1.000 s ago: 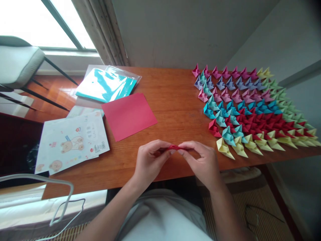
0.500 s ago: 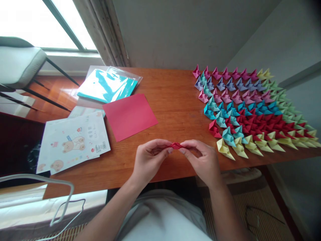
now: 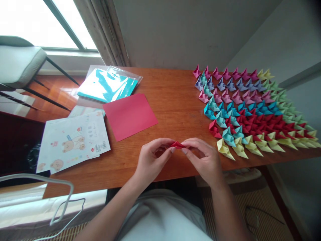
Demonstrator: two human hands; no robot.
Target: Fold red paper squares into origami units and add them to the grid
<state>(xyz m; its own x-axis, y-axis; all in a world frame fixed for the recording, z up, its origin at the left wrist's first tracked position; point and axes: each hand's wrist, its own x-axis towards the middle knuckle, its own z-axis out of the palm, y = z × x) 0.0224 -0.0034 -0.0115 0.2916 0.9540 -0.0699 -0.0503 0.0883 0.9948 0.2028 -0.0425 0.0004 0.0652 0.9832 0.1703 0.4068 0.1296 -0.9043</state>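
Bright white daylight fills the window [image 3: 25,18] at the upper left, while the plain grey back wall [image 3: 180,36] behind the wooden worktop [image 3: 173,103] lies in softer shade. A gathered, faintly patterned curtain [image 3: 106,33] hangs just beside the window. In front of the glass, a pale chair [image 3: 21,63] with thin dark legs stands on a reddish-brown floor [image 3: 56,85] that catches a patch of shine. A second wall [image 3: 273,50] closes the right side, and a ribbed tan surface [image 3: 263,214] shows below the worktop's near edge
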